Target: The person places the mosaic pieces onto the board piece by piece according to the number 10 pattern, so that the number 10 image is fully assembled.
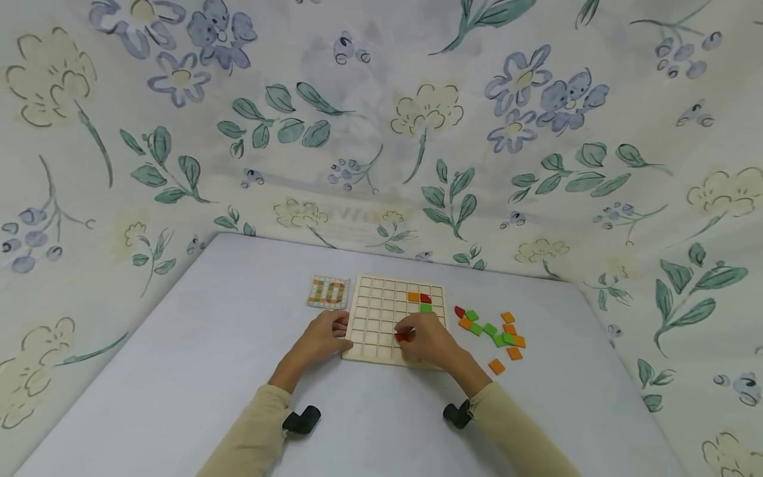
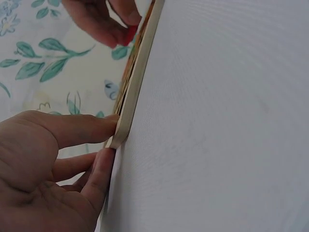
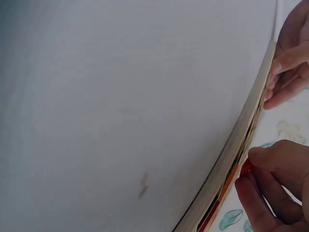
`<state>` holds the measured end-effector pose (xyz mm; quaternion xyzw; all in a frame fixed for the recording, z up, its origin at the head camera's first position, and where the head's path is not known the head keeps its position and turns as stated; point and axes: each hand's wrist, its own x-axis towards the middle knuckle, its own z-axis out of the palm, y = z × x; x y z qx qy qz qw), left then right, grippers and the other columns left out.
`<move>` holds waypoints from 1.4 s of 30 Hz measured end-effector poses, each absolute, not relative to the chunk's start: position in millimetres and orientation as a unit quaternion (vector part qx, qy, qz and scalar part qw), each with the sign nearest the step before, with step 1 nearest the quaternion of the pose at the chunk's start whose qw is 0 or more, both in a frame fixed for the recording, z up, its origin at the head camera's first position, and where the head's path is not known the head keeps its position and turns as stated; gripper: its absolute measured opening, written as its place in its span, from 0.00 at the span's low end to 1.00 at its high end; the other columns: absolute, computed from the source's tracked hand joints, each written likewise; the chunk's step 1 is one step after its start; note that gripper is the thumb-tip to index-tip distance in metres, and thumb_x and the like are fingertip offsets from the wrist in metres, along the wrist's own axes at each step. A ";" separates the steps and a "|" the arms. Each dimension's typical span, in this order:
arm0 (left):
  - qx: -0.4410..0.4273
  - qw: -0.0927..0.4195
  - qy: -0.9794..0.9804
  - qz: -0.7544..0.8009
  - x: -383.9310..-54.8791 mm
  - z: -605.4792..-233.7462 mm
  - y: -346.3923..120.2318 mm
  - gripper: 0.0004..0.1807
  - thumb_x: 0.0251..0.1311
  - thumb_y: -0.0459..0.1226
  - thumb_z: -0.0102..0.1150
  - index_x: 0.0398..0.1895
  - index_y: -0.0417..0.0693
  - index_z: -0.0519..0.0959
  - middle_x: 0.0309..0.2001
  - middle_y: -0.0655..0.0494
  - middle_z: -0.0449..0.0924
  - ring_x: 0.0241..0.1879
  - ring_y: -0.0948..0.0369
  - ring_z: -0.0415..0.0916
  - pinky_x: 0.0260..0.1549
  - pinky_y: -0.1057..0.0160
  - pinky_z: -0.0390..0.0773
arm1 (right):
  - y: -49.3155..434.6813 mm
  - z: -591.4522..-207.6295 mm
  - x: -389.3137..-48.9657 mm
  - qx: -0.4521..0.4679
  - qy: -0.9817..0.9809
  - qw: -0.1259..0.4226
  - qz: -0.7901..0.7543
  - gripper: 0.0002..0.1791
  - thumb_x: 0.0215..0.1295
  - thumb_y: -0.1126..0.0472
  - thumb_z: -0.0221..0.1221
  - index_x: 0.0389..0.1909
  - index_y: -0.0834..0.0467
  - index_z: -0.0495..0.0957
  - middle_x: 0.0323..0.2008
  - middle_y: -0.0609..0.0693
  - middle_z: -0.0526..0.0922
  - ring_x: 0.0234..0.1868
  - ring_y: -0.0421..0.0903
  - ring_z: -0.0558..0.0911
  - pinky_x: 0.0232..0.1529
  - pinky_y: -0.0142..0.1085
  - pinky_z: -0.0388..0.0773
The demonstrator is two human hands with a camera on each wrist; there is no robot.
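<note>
A light wooden grid board (image 1: 371, 317) lies flat on the table. My left hand (image 1: 322, 336) pinches its left edge near the front corner; in the left wrist view the thumb (image 2: 89, 129) is on top and a finger lower against the edge. Over the board's front half, my right hand (image 1: 430, 339) pinches a small red tile (image 3: 245, 166) between thumb and fingertips. An orange tile (image 1: 414, 297), a red tile with a rounded corner (image 1: 425, 298) and a green tile (image 1: 426, 308) sit in cells at the upper right. The right hand hides part of the lower right cells.
Left of the board lies a small pattern card (image 1: 328, 292) with orange and green squares forming a figure. Several loose orange, green and red tiles (image 1: 490, 328) are scattered to the board's right. Patterned floral cloth (image 1: 357, 159) rises behind the white table (image 1: 238, 318).
</note>
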<state>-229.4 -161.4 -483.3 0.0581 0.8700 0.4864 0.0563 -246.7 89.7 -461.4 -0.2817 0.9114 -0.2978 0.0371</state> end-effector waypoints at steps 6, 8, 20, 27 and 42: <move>0.057 0.058 0.873 0.480 -228.0 -479.0 -160.0 0.35 0.48 0.25 0.70 0.62 0.26 0.68 0.50 0.42 0.72 0.48 0.53 0.76 0.50 0.60 0.80 | 85.5 -463.3 -246.6 -0.279 0.920 0.031 -0.274 0.12 0.56 0.68 0.67 0.43 0.60 0.86 0.37 0.46 0.84 0.36 0.39 0.79 0.40 0.28 0.81; 0.057 0.058 0.873 0.480 -227.3 -477.8 -159.9 0.35 0.48 0.25 0.69 0.62 0.26 0.68 0.50 0.42 0.72 0.49 0.52 0.75 0.50 0.60 0.80 | 84.2 -462.6 -246.5 -0.275 0.924 0.033 -0.264 0.12 0.56 0.67 0.67 0.43 0.60 0.86 0.37 0.46 0.84 0.35 0.39 0.78 0.39 0.27 0.80; 0.056 0.060 0.871 0.485 -224.3 -476.9 -159.8 0.35 0.49 0.26 0.69 0.63 0.27 0.68 0.50 0.43 0.73 0.49 0.52 0.75 0.50 0.56 0.79 | 78.3 -459.8 -250.9 -0.275 0.930 0.044 -0.238 0.11 0.58 0.66 0.67 0.43 0.59 0.86 0.37 0.45 0.84 0.34 0.38 0.78 0.37 0.26 0.79; 0.058 0.060 0.871 0.485 -225.5 -477.7 -159.6 0.35 0.49 0.26 0.68 0.63 0.27 0.68 0.49 0.43 0.73 0.49 0.52 0.75 0.50 0.57 0.79 | 79.8 -460.8 -251.7 -0.277 0.927 0.047 -0.250 0.11 0.57 0.67 0.67 0.42 0.58 0.86 0.36 0.43 0.84 0.35 0.38 0.78 0.38 0.26 0.80; 0.058 0.058 0.868 0.489 -225.0 -476.9 -159.5 0.34 0.49 0.25 0.68 0.62 0.27 0.68 0.49 0.43 0.73 0.49 0.52 0.75 0.51 0.57 0.79 | 81.9 -462.2 -250.0 -0.292 0.917 0.054 -0.268 0.10 0.60 0.68 0.66 0.43 0.57 0.86 0.36 0.43 0.84 0.35 0.38 0.78 0.40 0.25 0.80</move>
